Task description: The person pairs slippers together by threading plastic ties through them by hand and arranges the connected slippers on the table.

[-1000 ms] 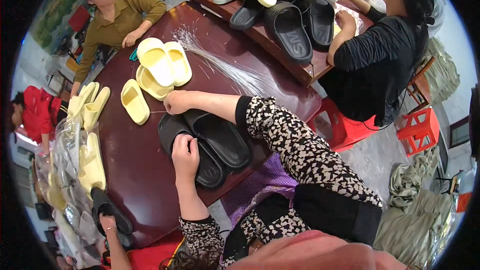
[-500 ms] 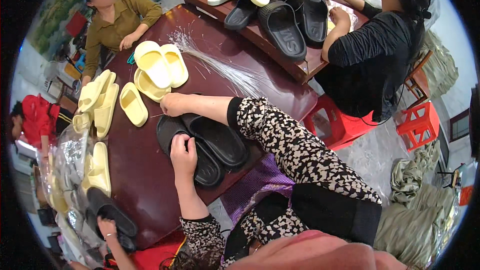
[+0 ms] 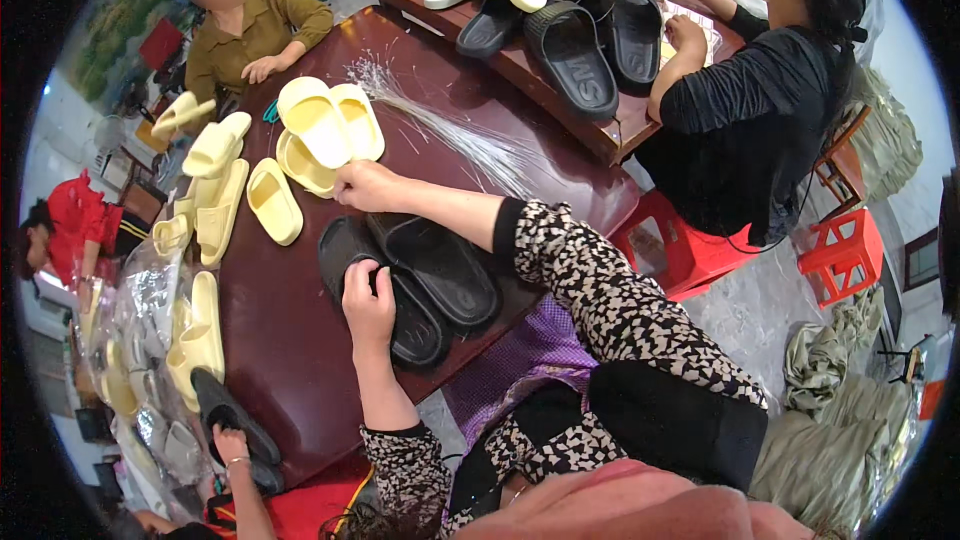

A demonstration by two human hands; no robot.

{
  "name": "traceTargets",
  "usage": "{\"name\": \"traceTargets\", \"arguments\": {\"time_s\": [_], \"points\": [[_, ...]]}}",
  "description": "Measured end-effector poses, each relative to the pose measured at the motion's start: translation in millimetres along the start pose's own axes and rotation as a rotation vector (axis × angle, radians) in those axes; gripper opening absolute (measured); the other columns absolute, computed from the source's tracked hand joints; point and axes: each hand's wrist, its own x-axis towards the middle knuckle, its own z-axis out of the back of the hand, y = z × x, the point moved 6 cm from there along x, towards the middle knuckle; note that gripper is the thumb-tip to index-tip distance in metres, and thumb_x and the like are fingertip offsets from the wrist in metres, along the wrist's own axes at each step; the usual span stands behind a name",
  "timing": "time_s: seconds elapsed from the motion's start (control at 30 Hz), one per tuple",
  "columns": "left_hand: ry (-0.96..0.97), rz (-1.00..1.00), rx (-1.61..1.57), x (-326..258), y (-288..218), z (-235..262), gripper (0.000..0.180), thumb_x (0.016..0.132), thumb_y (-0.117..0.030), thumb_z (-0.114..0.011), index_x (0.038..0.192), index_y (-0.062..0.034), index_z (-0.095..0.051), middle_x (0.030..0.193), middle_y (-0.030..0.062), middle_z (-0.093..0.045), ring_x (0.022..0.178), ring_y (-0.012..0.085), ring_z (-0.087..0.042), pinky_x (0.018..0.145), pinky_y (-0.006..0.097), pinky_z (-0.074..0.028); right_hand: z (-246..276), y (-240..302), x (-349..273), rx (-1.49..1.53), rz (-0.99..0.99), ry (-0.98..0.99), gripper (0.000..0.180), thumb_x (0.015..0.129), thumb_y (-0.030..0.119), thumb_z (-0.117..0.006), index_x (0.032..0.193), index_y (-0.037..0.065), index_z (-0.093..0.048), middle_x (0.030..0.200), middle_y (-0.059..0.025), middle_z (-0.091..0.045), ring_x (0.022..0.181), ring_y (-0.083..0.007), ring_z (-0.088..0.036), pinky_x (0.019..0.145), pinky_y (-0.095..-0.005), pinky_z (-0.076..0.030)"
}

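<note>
A pair of black slide sandals [image 3: 440, 275] lies side by side on the dark red table in front of me. My left hand [image 3: 368, 302] has its fingers curled on the left black slide [image 3: 420, 332], by its strap. Beyond the pair's far end is my right hand [image 3: 366, 186], its fingers pinched together beside the yellow slides. Whatever lies in that pinch is too small to make out. A stack of yellow slides [image 3: 318, 120] sits just past it, with a single yellow slide [image 3: 274, 202] to the left.
A bundle of thin white ties [image 3: 450, 135] fans across the table [image 3: 270, 340]. More yellow slides [image 3: 220, 202] line the left edge, where a co-worker's hand [image 3: 230, 443] touches black slides. Upper right, a raised board [image 3: 600, 145] bears yellow, grey and black slides. Red stools [image 3: 680, 245] stand at right.
Both my hands stay at the black pair, the right one still pinched. Across the table, a yellow slide has shifted at the left edge. The co-worker's black slides at lower left have moved too.
</note>
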Motion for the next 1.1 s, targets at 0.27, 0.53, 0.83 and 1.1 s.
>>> {"name": "traceTargets", "arguments": {"time_s": [0.27,0.53,0.83,1.1], "points": [[-0.184,-0.043,-0.009,-9.7,-7.9,23.4,0.013,0.078,0.001,-0.061,0.09,0.0012,-0.057,0.089,0.0156,-0.06,0.082,0.0298,-0.06,0.075,0.034,-0.048,10.0,42.4,-26.6,-0.095,0.107,-0.012,0.005,0.076,0.005,-0.06,0.076,0.001,-0.062,0.077,-0.0154,-0.064,0.076,-0.0292,-0.063,0.07,-0.0356,-0.05],[-0.347,-0.065,0.12,-26.1,-39.7,75.1,0.011,0.076,-0.005,-0.061,0.086,-0.0038,-0.061,0.089,0.0112,-0.062,0.085,0.0287,-0.059,0.077,0.037,-0.047,-0.7,92.7,-84.2,-0.223,0.189,-0.061,0.007,0.079,0.006,-0.057,0.075,0.002,-0.062,0.079,-0.0183,-0.061,0.079,-0.0353,-0.059,0.07,-0.0405,-0.048],[-0.017,0.337,-0.33,-28.3,28.4,72.1,0.019,0.071,-0.008,-0.059,0.088,-0.0003,-0.066,0.08,0.015,-0.066,0.074,0.0248,-0.065,0.068,0.034,-0.05,-41.8,131.8,-121.4,-0.163,0.312,0.001,0.005,0.079,-0.003,-0.055,0.082,0.0,-0.056,0.082,-0.0146,-0.059,0.078,-0.0301,-0.058,0.072,-0.0359,-0.047],[-0.044,0.344,-0.395,-38.1,24.4,68.7,0.016,0.069,-0.011,-0.065,0.08,0.0013,-0.066,0.072,0.0124,-0.066,0.067,0.0162,-0.063,0.062,0.03,-0.048,-44.9,133.1,-122.9,-0.133,0.311,0.081,0.004,0.08,-0.004,-0.055,0.083,-0.001,-0.055,0.08,-0.0134,-0.058,0.076,-0.0269,-0.058,0.071,-0.0337,-0.046]]}}
